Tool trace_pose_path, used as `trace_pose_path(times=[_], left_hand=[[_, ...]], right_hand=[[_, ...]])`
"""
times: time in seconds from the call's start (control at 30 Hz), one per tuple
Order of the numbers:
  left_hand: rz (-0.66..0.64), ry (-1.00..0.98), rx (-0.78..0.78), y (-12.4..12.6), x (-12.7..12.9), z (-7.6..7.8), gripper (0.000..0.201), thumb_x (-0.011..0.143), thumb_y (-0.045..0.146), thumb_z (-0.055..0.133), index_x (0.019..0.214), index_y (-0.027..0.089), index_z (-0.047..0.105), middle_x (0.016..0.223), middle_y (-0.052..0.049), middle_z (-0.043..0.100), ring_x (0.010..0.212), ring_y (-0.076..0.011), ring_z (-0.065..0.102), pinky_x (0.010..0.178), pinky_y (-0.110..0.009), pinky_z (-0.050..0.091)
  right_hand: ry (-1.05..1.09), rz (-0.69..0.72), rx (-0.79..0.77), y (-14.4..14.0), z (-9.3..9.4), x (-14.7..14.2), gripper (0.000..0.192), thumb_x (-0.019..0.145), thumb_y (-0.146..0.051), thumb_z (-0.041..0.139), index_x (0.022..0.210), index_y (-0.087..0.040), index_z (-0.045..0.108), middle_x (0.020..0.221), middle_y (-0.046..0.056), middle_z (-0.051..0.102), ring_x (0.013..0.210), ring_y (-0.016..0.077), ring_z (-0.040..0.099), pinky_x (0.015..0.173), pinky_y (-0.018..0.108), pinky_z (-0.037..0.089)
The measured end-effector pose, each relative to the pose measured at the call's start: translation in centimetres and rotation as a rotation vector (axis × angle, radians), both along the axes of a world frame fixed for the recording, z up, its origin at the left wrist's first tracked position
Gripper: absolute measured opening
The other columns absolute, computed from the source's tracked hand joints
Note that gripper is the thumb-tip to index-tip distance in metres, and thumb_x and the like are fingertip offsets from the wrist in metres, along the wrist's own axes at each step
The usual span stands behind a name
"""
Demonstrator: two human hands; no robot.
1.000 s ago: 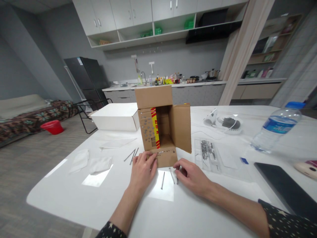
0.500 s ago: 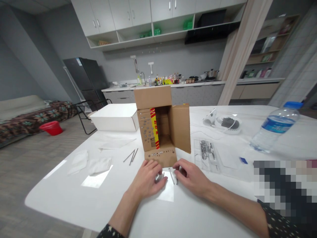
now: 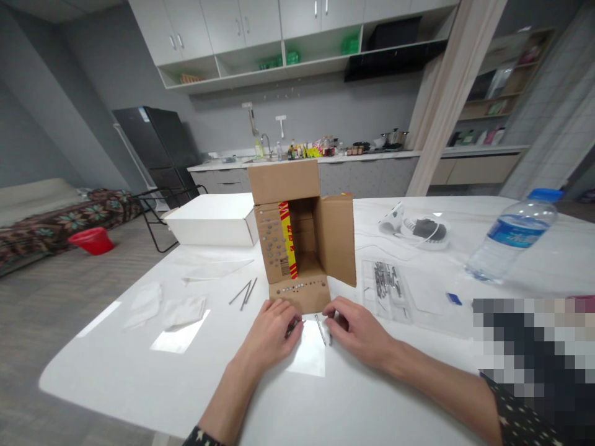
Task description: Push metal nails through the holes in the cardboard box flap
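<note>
right hand [image 3: 357,327] just beside a nail [image 3: 320,330]

Kitchen, faucet [image 3: 266,141], wall cabinets [image 3: 248,28], dark fridge [image 3: 151,142]

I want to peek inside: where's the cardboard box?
The cardboard box stands mid-view in the head camera, just right of the white box, beyond the left hand.

We see a matt cardboard box [image 3: 337,241]. Towards six o'clock, we note metal nails [image 3: 320,330] on a glossy tabletop [image 3: 353,402].
</note>
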State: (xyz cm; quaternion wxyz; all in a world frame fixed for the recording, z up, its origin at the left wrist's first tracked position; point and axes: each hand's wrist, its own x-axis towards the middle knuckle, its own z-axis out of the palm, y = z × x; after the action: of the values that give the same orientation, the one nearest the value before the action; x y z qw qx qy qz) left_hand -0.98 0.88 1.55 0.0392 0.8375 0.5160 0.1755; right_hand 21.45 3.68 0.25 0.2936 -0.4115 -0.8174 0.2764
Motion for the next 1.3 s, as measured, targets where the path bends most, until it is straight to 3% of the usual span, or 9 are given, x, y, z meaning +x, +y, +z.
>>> trace_pose_path(times=[0.33, 0.6, 0.93, 1.17, 1.3], left_hand=[[0.009, 0.021, 0.053, 0.3, 0.3, -0.8, 0.017, 0.095, 0.024, 0.046, 0.084, 0.020, 0.057, 0.088, -0.003, 0.063, 0.085, -0.0198, 0.054, 0.076, -0.036, 0.040], [0.114, -0.081, 0.152, 0.6, 0.0, -1.9, 0.017, 0.097, 0.024, 0.039, 0.089, 0.020, 0.053, 0.091, -0.004, 0.059, 0.085, -0.0200, 0.053, 0.075, -0.036, 0.042], [0.196, -0.244, 0.235, 0.6, -0.5, -1.0, 0.014, 0.096, 0.025, 0.043, 0.091, 0.021, 0.056, 0.088, -0.002, 0.069, 0.079, -0.0176, 0.061, 0.079, -0.036, 0.042], [0.253, -0.356, 0.331, 0.7, -1.0, -0.9, 0.014, 0.093, 0.026, 0.049, 0.099, 0.021, 0.061, 0.084, -0.002, 0.067, 0.077, -0.0163, 0.061, 0.078, -0.036, 0.045], [0.231, -0.399, 0.341, 0.9, -1.0, -1.0, 0.019, 0.094, 0.028, 0.049, 0.105, 0.023, 0.063, 0.093, -0.004, 0.069, 0.082, -0.0170, 0.064, 0.080, -0.036, 0.048]], right_hand=[[-0.001, -0.004, -0.009, 0.0, 0.2, 0.0, 0.013, 0.087, -0.021, 0.051, 0.093, -0.020, 0.063, 0.090, 0.004, 0.065, 0.076, 0.0161, 0.058, 0.067, 0.029, 0.045], [-0.005, -0.005, -0.019, 0.0, 0.2, -0.1, 0.013, 0.088, -0.020, 0.051, 0.094, -0.020, 0.063, 0.090, 0.004, 0.065, 0.075, 0.0158, 0.058, 0.067, 0.029, 0.044], [-0.010, -0.004, -0.015, -0.1, 0.3, 0.0, 0.013, 0.088, -0.021, 0.051, 0.093, -0.019, 0.063, 0.089, 0.004, 0.065, 0.073, 0.0152, 0.057, 0.066, 0.029, 0.044], [-0.004, -0.001, -0.005, 0.0, 0.2, 0.0, 0.013, 0.088, -0.022, 0.050, 0.093, -0.020, 0.062, 0.088, 0.004, 0.065, 0.073, 0.0155, 0.057, 0.065, 0.029, 0.044], [-0.005, -0.002, -0.007, 0.0, 0.0, 0.1, 0.013, 0.088, -0.022, 0.051, 0.094, -0.020, 0.063, 0.088, 0.003, 0.065, 0.073, 0.0153, 0.057, 0.065, 0.029, 0.044]])
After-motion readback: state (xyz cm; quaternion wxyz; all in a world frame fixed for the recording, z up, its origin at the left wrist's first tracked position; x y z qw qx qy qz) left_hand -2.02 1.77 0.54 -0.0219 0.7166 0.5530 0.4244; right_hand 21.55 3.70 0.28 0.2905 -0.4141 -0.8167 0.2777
